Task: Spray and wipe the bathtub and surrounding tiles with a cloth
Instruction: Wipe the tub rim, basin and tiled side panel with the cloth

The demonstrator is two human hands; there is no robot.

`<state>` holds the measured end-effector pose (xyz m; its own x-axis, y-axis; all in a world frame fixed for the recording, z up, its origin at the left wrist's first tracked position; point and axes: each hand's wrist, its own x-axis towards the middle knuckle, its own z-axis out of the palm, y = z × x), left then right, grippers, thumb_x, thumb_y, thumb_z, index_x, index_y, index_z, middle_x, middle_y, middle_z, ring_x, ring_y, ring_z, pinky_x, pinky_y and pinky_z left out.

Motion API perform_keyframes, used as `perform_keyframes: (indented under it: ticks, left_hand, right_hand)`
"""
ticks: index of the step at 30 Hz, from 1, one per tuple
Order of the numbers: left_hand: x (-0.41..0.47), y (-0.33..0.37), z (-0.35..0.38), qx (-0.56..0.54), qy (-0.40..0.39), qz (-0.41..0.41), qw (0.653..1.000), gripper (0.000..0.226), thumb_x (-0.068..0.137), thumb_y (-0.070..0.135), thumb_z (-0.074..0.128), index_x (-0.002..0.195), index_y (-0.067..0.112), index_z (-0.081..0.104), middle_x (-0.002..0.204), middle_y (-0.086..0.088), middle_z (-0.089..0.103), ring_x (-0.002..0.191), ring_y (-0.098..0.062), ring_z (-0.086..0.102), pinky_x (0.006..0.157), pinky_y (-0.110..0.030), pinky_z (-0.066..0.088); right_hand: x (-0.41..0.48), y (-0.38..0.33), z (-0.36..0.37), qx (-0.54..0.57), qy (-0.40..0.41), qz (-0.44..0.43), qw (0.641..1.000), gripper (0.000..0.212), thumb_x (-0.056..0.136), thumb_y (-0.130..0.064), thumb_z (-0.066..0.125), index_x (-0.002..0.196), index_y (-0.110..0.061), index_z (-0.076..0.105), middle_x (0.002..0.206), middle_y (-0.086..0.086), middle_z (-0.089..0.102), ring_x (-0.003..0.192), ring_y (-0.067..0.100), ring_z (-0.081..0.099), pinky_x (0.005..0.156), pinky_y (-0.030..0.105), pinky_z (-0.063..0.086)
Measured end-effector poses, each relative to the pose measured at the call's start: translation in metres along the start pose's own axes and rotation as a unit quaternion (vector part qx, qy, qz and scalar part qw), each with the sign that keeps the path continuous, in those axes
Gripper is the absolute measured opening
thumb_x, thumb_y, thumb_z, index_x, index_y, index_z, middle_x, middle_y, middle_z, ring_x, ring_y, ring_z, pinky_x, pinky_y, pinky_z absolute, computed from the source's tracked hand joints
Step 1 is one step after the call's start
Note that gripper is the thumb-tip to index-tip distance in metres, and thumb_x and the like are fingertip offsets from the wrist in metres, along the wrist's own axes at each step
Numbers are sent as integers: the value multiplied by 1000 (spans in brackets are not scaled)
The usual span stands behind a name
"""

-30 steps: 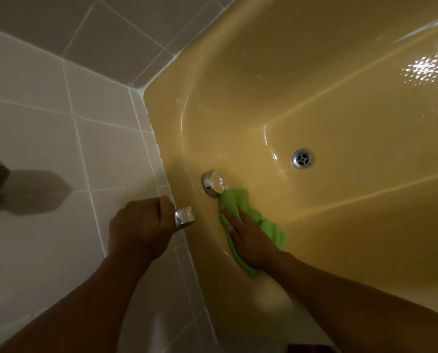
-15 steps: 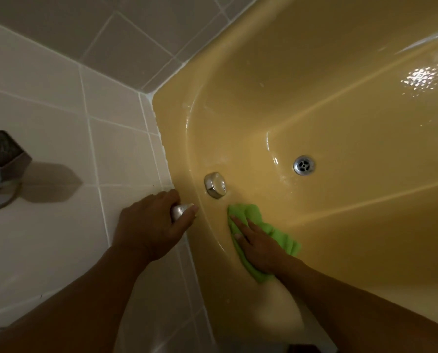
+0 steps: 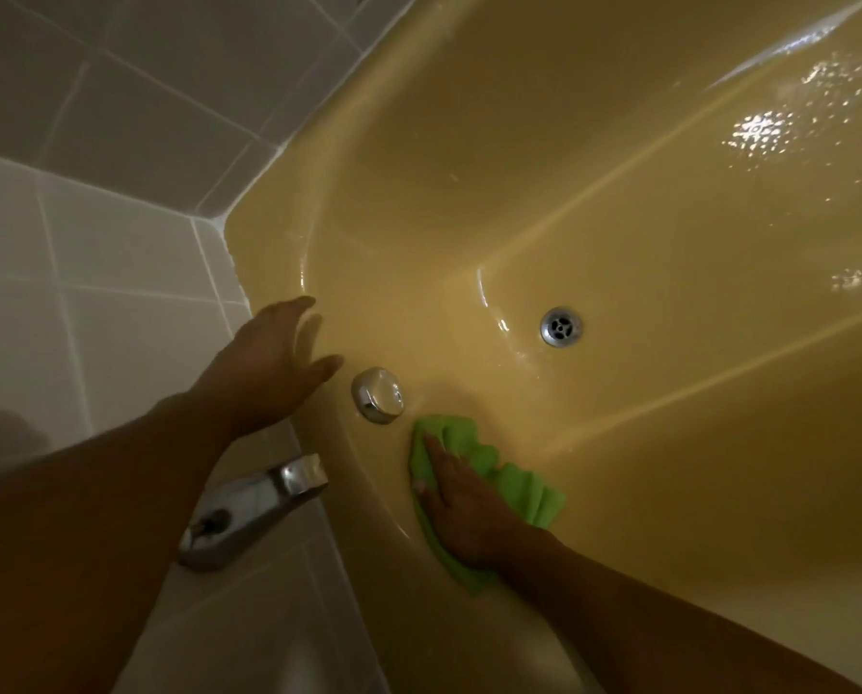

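Inside the yellow bathtub (image 3: 619,217), green cloth (image 3: 519,485) under flat right hand (image 3: 464,513).

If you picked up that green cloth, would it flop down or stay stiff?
Probably floppy: the green cloth bunches into soft folds beside the right hand pressing it. It likely slides easily, since the bathtub wall looks glossy and wet.

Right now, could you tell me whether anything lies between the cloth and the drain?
Nothing visible does. The right hand presses the green cloth on the tub wall, and the yellow surface from there to the drain is bare. The chrome knob sits to the cloth's upper left, off that path.
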<state>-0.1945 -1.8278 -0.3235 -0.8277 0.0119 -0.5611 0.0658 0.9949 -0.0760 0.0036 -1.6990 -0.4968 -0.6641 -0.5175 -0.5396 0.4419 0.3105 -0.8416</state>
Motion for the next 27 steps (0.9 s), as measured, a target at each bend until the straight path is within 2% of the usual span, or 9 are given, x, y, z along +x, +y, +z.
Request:
perform_keyframes:
  ticks: [2, 4, 7, 9, 12, 15, 17, 21, 27]
  left_hand:
    - [32, -20, 9, 45, -15, -37, 998, 101, 87, 65, 65, 161, 23, 11, 169, -6, 16, 153, -33, 22, 118, -64, 29]
    - [53, -35, 18, 51, -24, -50, 997, 109, 83, 77, 56, 162, 26, 2, 171, -7, 6, 155, -36, 14, 119, -68, 22]
    - [64, -40, 35, 41, -13, -41, 998, 96, 98, 59, 52, 160, 33, -17, 169, -7, -20, 157, -36, -4, 124, -62, 10]
    - [66, -38, 42, 11, 24, -28, 999, 88, 104, 50, 47, 159, 35, -19, 168, -2, -27, 155, -35, -15, 124, -61, 4]
    - [74, -44, 54, -17, 77, 4, 997, 84, 105, 50, 46, 158, 40, -19, 167, 8, -28, 154, -33, -23, 122, -59, -1]
    - [80, -43, 65, -33, 163, 27, 986, 84, 104, 45, 51, 160, 41, -12, 169, 10, -19, 155, -34, -19, 122, -59, 0]
    - [85, -42, 69, -35, 193, 26, 980, 82, 102, 47, 49, 161, 41, -8, 170, 10, -15, 156, -33, -15, 123, -60, 1]
    - [95, -47, 70, -29, 204, 31, 978, 82, 98, 54, 43, 162, 37, -4, 171, 7, -11, 157, -32, -12, 124, -59, 1]
    - [107, -52, 66, -21, 207, 41, 977, 76, 99, 59, 33, 162, 37, -4, 171, 7, -11, 157, -30, -12, 124, -61, 0]
  right_hand:
    - [15, 11, 3, -1, 6, 18, 1000, 62, 108, -52, 24, 160, -37, -4, 170, 3, 1, 157, 27, 3, 126, 45, 8]
    - [29, 22, 5, -6, 14, 27, 1000, 60, 107, -53, 24, 160, -39, -2, 170, 3, 0, 156, 29, 5, 125, 48, 11]
    - [46, 41, 7, -14, 18, 36, 999, 59, 106, -55, 22, 159, -43, -3, 170, 2, -2, 156, 31, 5, 125, 50, 11]
    - [56, 53, 6, -18, 16, 48, 999, 59, 105, -58, 19, 158, -46, -4, 170, 0, -3, 156, 30, 4, 125, 51, 11]
    - [70, 71, 6, -33, 25, 71, 997, 58, 105, -59, 16, 157, -48, -6, 170, -1, -2, 156, 31, 5, 124, 54, 11]
    - [84, 86, 5, -36, 34, 95, 994, 58, 104, -60, 15, 157, -48, -6, 170, -3, -2, 156, 30, 4, 124, 55, 10]
    - [94, 96, 3, -42, 44, 108, 992, 58, 104, -60, 15, 157, -49, -6, 170, -4, -1, 156, 29, 5, 123, 54, 11]
    - [118, 118, -2, -63, 71, 162, 982, 57, 104, -59, 14, 157, -49, -5, 170, -8, -3, 157, 27, 0, 123, 54, 11]
    - [160, 122, -12, -41, 127, 210, 969, 56, 106, -56, 13, 158, -48, -6, 169, -11, -13, 155, 28, -14, 121, 60, -3]
